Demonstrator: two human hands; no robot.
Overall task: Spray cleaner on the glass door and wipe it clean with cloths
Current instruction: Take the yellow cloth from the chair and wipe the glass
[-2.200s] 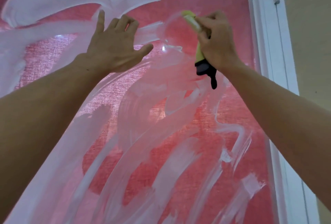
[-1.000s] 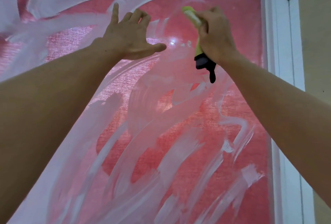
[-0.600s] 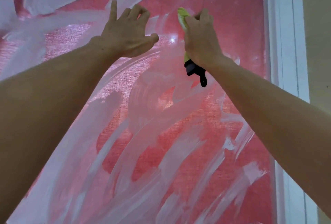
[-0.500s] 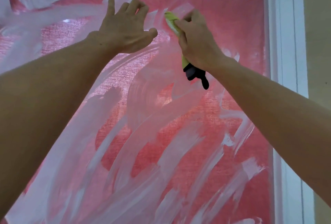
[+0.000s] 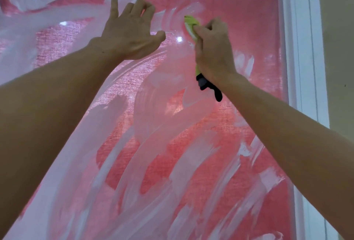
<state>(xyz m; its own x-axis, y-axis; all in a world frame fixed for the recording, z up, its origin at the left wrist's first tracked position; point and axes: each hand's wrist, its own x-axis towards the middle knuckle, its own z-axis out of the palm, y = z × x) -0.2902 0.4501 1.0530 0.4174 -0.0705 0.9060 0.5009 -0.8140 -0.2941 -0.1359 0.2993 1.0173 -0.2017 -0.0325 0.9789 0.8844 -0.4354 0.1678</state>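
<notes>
The glass door fills the view, with a red fabric behind it and broad white smears of cleaner across it. My right hand grips a bunched yellow-green cloth and presses it on the upper middle of the glass; a dark end of cloth hangs below the wrist. My left hand lies spread against the glass just left of it, fingers straight, holding nothing.
A white door frame runs down the right side, with a beige wall beyond it and a hinge at the top right corner. A bright light spot reflects in the glass between my hands.
My right hand has wiped the cloth leftward and slightly downward across the glass, thinning the smear near the top. My left hand has stayed pressed in much the same place.
</notes>
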